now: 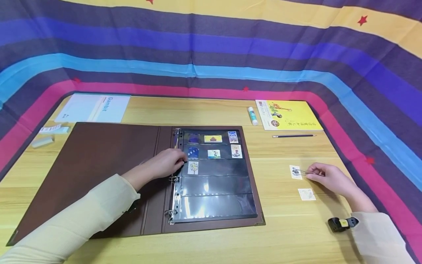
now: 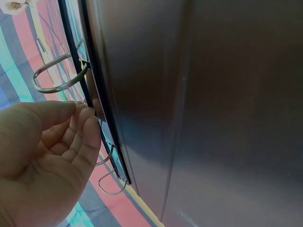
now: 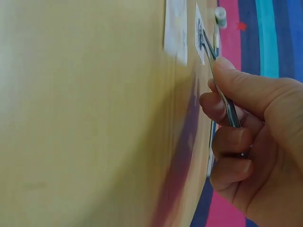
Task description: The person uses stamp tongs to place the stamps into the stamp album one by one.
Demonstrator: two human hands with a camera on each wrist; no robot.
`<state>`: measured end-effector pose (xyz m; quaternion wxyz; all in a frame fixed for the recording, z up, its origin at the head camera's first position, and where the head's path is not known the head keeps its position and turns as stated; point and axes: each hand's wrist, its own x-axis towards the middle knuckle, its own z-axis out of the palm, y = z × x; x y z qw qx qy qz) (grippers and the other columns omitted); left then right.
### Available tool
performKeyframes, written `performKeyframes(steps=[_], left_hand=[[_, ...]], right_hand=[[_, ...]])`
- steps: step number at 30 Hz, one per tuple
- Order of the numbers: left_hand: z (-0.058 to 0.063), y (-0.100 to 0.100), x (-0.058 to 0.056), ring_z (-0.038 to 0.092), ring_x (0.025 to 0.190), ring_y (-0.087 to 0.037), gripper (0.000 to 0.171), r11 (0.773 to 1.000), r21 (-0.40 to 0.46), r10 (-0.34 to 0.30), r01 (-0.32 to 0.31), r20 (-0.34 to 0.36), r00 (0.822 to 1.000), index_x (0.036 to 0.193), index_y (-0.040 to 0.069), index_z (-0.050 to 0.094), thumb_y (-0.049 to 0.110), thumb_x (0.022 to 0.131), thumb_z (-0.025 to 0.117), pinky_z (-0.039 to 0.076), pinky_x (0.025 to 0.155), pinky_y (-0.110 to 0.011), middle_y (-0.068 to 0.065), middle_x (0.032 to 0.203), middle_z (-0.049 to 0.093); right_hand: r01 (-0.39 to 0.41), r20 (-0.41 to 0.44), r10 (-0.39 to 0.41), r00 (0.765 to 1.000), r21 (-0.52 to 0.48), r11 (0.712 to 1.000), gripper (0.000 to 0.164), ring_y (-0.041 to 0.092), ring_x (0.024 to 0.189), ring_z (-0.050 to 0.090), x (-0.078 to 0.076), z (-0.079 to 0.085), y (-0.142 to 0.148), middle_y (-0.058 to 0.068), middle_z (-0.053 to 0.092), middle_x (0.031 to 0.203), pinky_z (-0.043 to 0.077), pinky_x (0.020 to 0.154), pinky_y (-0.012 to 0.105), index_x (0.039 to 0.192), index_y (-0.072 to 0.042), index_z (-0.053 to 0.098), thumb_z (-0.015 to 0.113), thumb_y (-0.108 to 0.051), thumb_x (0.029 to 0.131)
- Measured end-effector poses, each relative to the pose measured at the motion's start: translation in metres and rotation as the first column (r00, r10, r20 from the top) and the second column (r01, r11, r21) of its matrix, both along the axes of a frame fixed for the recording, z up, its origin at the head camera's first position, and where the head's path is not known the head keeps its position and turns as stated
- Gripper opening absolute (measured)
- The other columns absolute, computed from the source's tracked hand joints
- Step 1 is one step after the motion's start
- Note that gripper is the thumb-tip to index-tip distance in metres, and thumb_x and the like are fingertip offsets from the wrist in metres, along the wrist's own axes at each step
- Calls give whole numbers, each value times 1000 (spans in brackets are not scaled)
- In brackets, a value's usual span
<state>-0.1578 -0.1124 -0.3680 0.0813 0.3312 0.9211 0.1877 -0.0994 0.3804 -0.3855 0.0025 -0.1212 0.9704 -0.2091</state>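
Note:
My right hand (image 1: 329,178) pinches metal tweezers (image 3: 223,97) between thumb and fingers. Their tips reach onto a white-edged stamp with a dark figure (image 1: 295,172) lying on the table; whether they grip it I cannot tell. A second pale stamp (image 1: 307,194) lies nearer the front. My left hand (image 1: 166,162), fingers loosely bent, rests at the ring-side edge of a black pocket page (image 1: 215,185) in an open brown stamp album (image 1: 112,161). Beside those fingertips is a tree stamp (image 1: 193,168) in the third row. Several stamps fill the two rows above.
Behind the right hand lie a pencil (image 1: 293,136), a glue stick (image 1: 252,116) and a yellow book (image 1: 288,115). At the far left are a pale booklet (image 1: 93,108) and small whitish items (image 1: 43,142). Metal rings (image 2: 59,78) rise along the album's spine. Striped cloth (image 1: 211,47) borders the table.

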Motion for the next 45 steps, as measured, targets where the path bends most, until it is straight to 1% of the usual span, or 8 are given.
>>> performKeyframes(steps=[5, 9, 15, 21, 28, 37, 42, 45], left_hand=[[-1, 0, 0, 49, 73, -14, 15, 1000, 4, -6, 6, -9, 1000, 90, 4, 60, 6, 79, 50, 41, 66, -28, -2, 83, 54], [-1, 1, 0, 50, 73, -13, 15, 1000, 9, -5, 5, -3, 1000, 91, 4, 60, 5, 79, 50, 41, 66, -27, -3, 83, 55], [1, 0, 1, 50, 73, -14, 15, 1000, 9, 1, -1, 6, 1000, 91, 4, 59, 6, 79, 50, 42, 66, -27, -3, 83, 54], [0, 0, 0, 51, 78, -15, 16, 1000, 1, -2, 2, 9, 1000, 92, 4, 59, 6, 80, 50, 42, 70, -30, -3, 85, 55], [0, 0, -1, 50, 77, -15, 14, 1000, -6, -4, 4, -2, 1000, 91, 5, 59, 7, 80, 51, 41, 69, -30, -2, 84, 54], [-2, 0, -1, 49, 73, -14, 13, 1000, -11, -8, 8, -13, 1000, 90, 5, 60, 7, 80, 51, 41, 66, -28, -1, 81, 54], [-1, 0, -1, 50, 74, -14, 13, 1000, -9, -12, 12, -12, 1000, 90, 5, 60, 7, 80, 51, 42, 67, -29, -1, 81, 54], [-1, 0, -1, 50, 75, -14, 14, 1000, -9, -14, 14, -8, 1000, 90, 5, 60, 7, 80, 51, 41, 68, -29, -2, 83, 54]], right_hand=[[-48, 32, 50, 998, -39, 998, 9, 8, 57, 42, -11, 0, -22, -5, 49, 66, 35, 51, 22, 78, -15, 56, 60, -23, 75], [-54, 43, 57, 997, -77, 996, 10, 9, 58, 42, -20, 2, -35, -4, 50, 66, 35, 51, 22, 77, -14, 56, 60, -23, 75], [-9, 78, 15, 997, -71, 997, 13, 13, 61, 43, -32, 9, -36, 0, 51, 67, 36, 54, 24, 77, -10, 57, 59, -23, 76], [-11, 148, 19, 989, -56, 998, 15, 13, 61, 43, -34, 11, -33, 0, 50, 67, 36, 54, 25, 77, -9, 57, 59, -24, 76], [-29, 108, 31, 994, -16, 999, 12, 13, 60, 43, -35, 13, -35, -2, 50, 64, 36, 54, 27, 74, -10, 57, 58, -22, 76], [-37, 14, 36, 999, 35, 999, 11, 11, 55, 41, -37, 11, -34, -5, 49, 60, 34, 51, 25, 70, -13, 56, 58, -22, 77], [-79, -46, 78, 996, -7, 997, 12, 8, 51, 38, -38, 21, -35, -3, 47, 58, 32, 47, 23, 68, -10, 56, 59, -19, 77], [-87, -46, 85, 995, -48, 995, 13, 8, 50, 37, -41, 32, -41, -1, 47, 58, 32, 46, 22, 70, -8, 55, 57, -18, 78]])
